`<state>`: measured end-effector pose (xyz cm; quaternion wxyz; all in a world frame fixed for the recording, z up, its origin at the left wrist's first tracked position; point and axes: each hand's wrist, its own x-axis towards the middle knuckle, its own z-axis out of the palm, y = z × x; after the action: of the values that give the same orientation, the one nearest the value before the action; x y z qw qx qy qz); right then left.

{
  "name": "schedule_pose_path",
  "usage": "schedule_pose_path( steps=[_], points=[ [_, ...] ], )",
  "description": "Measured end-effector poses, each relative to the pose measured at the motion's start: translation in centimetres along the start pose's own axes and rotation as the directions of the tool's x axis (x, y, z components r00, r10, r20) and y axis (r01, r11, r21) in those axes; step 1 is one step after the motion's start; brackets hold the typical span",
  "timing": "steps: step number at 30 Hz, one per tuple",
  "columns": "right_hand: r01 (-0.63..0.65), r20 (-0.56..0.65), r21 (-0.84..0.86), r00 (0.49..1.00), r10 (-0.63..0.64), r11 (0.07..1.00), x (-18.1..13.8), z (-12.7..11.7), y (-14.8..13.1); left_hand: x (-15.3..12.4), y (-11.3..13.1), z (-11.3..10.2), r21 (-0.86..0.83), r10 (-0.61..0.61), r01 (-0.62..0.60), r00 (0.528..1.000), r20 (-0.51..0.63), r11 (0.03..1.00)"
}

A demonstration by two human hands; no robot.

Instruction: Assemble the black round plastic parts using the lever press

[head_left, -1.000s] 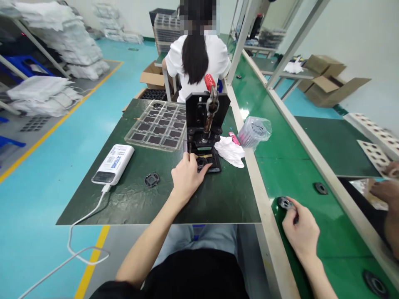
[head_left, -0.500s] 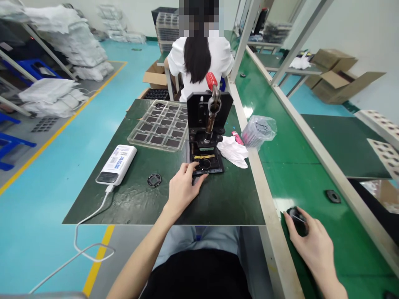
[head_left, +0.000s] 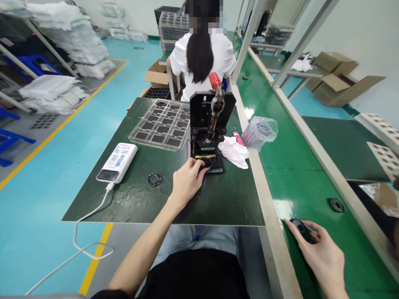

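Note:
My left hand (head_left: 188, 178) reaches to the base of a black toggle press (head_left: 212, 114) with a red-tipped lever standing up. Its thumb and fingers close at the near edge of a round black part (head_left: 206, 162) in the fixture, partly hidden by the fingers. A yellow strip (head_left: 205, 156) lies just behind that part. On the green belt at the right, my right hand (head_left: 326, 253) grips a black rounded housing (head_left: 299, 226) between thumb and fingers. Another black round part (head_left: 155, 179) lies flat on the table, left of my left hand.
A clear compartment tray (head_left: 166, 139) of dark pieces sits left of the press. A white power bank (head_left: 117, 162) with a cable lies farther left. White cloth (head_left: 233, 151) and a plastic bag (head_left: 261, 131) are at right. Another black housing (head_left: 336, 204) rests on the belt. A person (head_left: 202, 54) sits ahead.
My left hand has moved slightly right and forward, its fingers closing over the round part. My right hand and its housing have shifted slightly down and to the right in view.

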<state>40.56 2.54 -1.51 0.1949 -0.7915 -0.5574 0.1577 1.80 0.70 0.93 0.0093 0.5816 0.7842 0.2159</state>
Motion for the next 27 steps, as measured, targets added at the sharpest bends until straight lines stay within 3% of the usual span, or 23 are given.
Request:
schedule_pose_path(
  steps=[5,7,9,11,14,17,19,21,23,27],
  points=[
    [-0.027,-0.007,0.035,1.0,0.027,0.999,-0.6,-0.2,-0.2,0.6,0.4,0.0,0.003,-0.023,0.023,1.0,-0.008,1.0],
    [0.08,-0.063,0.061,0.995,-0.076,0.995,-1.0,0.0,-0.9,0.6,0.5,0.1,-0.015,-0.033,0.033,0.999,-0.031,0.999],
    [0.269,-0.112,0.087,0.959,-0.259,0.959,-1.7,0.5,-2.5,0.5,0.6,0.3,-0.062,-0.033,0.03,0.998,-0.049,0.998],
    [0.504,-0.125,0.129,0.863,-0.49,0.854,-2.6,1.7,-4.9,0.2,0.5,0.4,-0.125,-0.027,0.018,0.998,-0.064,0.992],
    [0.779,-0.08,0.211,0.616,-0.784,0.59,-4.2,4.2,-9.1,-0.8,0.0,0.5,-0.216,-0.021,0.0,0.995,-0.092,0.976],
    [0.887,0.003,0.27,0.388,-0.922,0.375,-5.0,6.6,-12.7,-2.6,-0.7,0.5,-0.318,-0.003,-0.026,0.996,-0.092,0.948],
    [0.904,0.035,0.31,0.299,-0.953,0.295,-4.8,7.2,-14.6,-4.0,-1.2,0.4,-0.368,0.025,-0.054,0.996,-0.084,0.928],
    [0.899,0.006,0.331,0.301,-0.954,0.286,-3.8,6.7,-16.4,-5.0,-1.5,0.3,-0.371,0.047,-0.08,0.994,-0.099,0.925],
    [0.9,-0.101,0.306,0.354,-0.93,0.31,-2.2,5.6,-18.4,-5.2,-1.7,0.1,-0.342,0.056,-0.101,0.989,-0.137,0.934],
    [0.918,-0.333,0.259,0.376,-0.865,0.3,1.0,3.7,-22.9,-2.5,-1.8,-0.3,-0.271,0.114,-0.161,0.977,-0.181,0.949]
  ],
)
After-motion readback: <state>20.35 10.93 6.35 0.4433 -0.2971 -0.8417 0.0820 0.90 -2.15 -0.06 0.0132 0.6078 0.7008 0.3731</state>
